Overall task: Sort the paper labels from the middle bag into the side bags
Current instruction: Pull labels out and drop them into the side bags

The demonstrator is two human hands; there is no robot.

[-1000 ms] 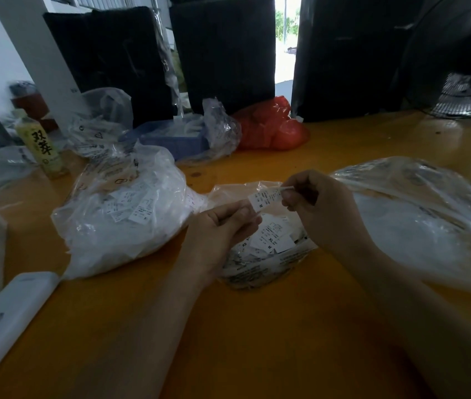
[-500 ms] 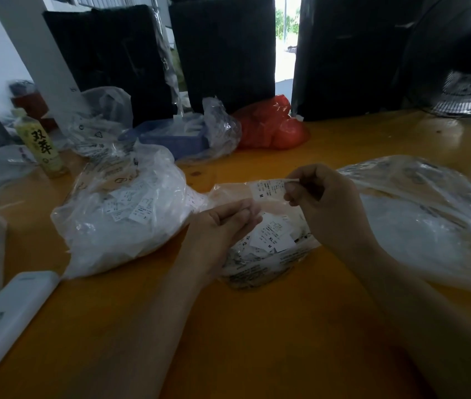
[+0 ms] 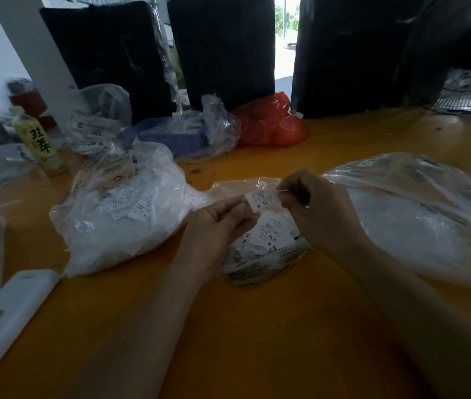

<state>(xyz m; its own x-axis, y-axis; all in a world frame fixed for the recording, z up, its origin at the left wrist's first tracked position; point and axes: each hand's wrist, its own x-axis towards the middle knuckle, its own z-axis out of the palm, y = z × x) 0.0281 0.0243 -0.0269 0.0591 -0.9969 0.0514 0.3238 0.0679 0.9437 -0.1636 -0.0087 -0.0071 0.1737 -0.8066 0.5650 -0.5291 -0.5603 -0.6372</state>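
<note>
A small clear middle bag [image 3: 263, 263] of white paper labels lies on the orange table [image 3: 257, 326]. Above its mouth a white paper label [image 3: 261, 198] marked M is held between both hands. My right hand [image 3: 314, 211] pinches its right end. My left hand [image 3: 217, 226] pinches its left end with thumb and fingers. A large clear left bag [image 3: 119, 220] holds many labels. A large clear right bag [image 3: 418, 214] lies behind my right hand.
A white flat device [image 3: 6, 321] lies at the front left. A green drink bottle [image 3: 39, 142], more clear bags [image 3: 98, 116], a blue tray [image 3: 170, 136] and a red bag [image 3: 271, 122] sit at the back. Dark panels and a fan [image 3: 470, 90] stand behind.
My left hand rose to the label and took its left end. The label, held by my right hand alone before, is now held between both hands.
</note>
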